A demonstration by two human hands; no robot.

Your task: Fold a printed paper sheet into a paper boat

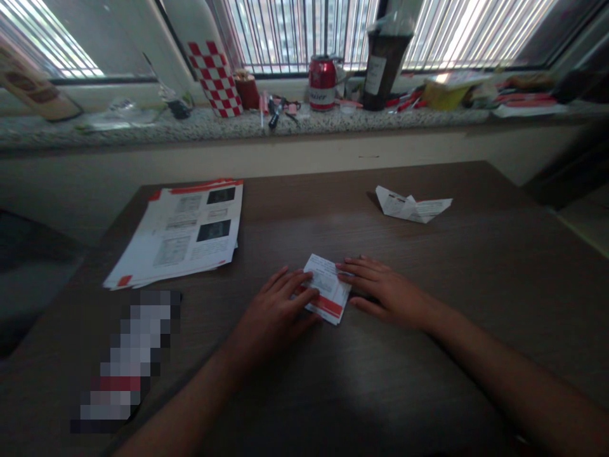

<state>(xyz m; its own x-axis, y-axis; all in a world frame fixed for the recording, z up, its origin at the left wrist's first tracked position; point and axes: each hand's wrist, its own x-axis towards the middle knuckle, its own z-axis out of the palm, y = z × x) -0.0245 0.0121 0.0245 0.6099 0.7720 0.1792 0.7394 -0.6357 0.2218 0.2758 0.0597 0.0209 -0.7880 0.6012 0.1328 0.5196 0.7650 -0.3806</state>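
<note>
A small folded sheet of printed paper (pixel 328 289), white with a red band, lies flat on the dark wooden table (pixel 304 222). My left hand (pixel 278 304) rests over its left edge, fingers stretched out and touching it. From the other side, my right hand (pixel 380 289) lays its extended fingertips on the paper's right edge. Neither hand is closed around anything. Farther back on the right sits a folded paper boat (pixel 413 206), made of similar printed paper.
On the left lies a stack of printed sheets (pixel 190 231), with a blurred-out phone-like object (pixel 128 362) below it. Behind the table, the stone windowsill (pixel 304 124) holds a red can (pixel 322 82), a dark drink cup (pixel 383 70), a checkered bottle (pixel 216 82) and clutter.
</note>
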